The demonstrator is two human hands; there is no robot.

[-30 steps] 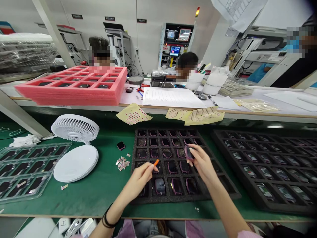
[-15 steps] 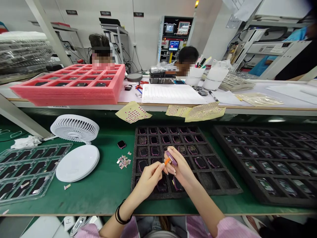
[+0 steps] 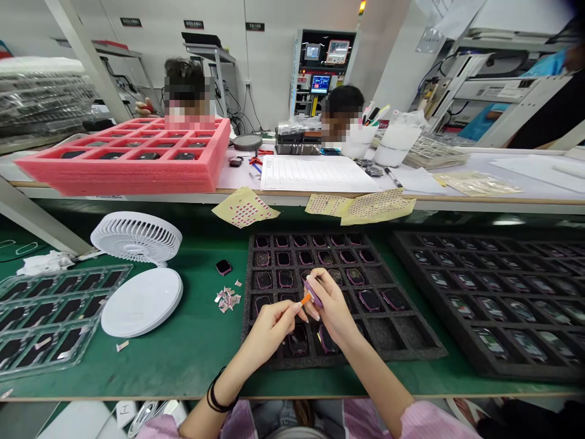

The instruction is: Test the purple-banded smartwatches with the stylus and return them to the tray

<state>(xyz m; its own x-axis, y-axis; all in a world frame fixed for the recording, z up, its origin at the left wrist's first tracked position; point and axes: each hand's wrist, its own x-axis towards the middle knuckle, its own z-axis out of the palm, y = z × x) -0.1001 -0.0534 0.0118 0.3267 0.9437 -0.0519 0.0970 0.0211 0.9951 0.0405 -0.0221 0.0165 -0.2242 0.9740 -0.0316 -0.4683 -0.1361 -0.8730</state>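
In my left hand (image 3: 274, 326) is a thin orange stick (image 3: 306, 299), pinched between thumb and fingertips. My right hand (image 3: 333, 308) grips a small purple watch case (image 3: 314, 292), tilted on edge. The stick's tip meets the side of the case; the exact contact is hidden by my fingers. Both hands are above a black foam tray (image 3: 388, 355) whose compartments hold several purple-rimmed watches (image 3: 298, 338). To the left, a single watch (image 3: 223, 267) lies on the green mat beside a heap of small pale strips (image 3: 227, 300).
A white fan (image 3: 137, 241) and a clear tray of dark screens (image 3: 50, 305) stand left. Another foam tray (image 3: 479, 360) lies right. Above runs a shelf with a pink foam tray (image 3: 137, 177), a paper sheet (image 3: 315, 174) and hanging yellow sticker sheets (image 3: 245, 207). Two people sit beyond.
My right hand has turned the watch case slightly, and my left hand has shifted a little left with the orange stick. Behind the pink tray, a co-worker's hand has come into view.
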